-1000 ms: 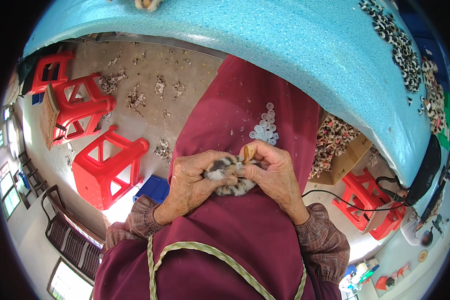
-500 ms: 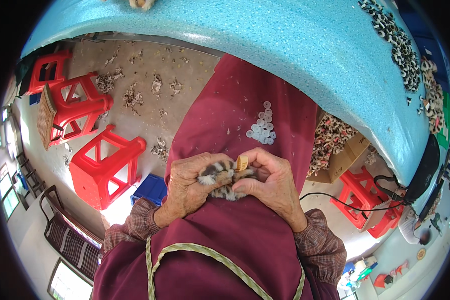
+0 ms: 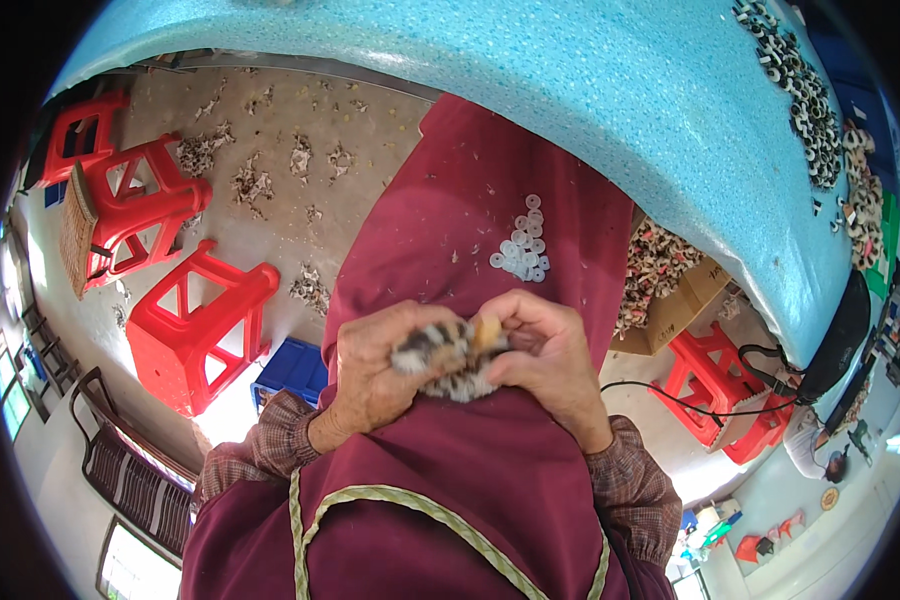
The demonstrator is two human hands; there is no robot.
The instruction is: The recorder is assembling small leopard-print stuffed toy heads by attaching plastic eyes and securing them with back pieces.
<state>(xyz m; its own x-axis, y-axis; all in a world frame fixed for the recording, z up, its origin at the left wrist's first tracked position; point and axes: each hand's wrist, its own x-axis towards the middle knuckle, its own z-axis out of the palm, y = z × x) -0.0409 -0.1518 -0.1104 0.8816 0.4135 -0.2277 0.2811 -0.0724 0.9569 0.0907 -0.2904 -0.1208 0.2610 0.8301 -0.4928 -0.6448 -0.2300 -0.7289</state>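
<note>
Over my lap, both hands hold a small furry plush piece (image 3: 460, 386) with black, white and tan stripes. My left hand (image 3: 378, 368) is closed around its left side, thumb pressed over the fur. The fingers and thumb of my right hand (image 3: 548, 350) pinch the right side, next to a small tan tag (image 3: 487, 330) that sticks up from the fur. Motion blurs the piece, and its exact shape is partly hidden by my fingers. Beyond my hands, several translucent white plastic discs (image 3: 523, 247) lie in a cluster on my maroon apron (image 3: 420, 480).
A blue speckled tabletop (image 3: 490, 70) curves across the far side, with black-and-white rings (image 3: 805, 110) and furry pieces (image 3: 862, 200) at right. A cardboard box (image 3: 685, 308) of furry pieces stands beneath. Red stools (image 3: 195, 330) and a blue crate (image 3: 292, 370) are at left; a person (image 3: 808, 445) is far right.
The view has shifted slightly. My hands still grip the furry piece, which has turned a little between them, and the tag has tilted.
</note>
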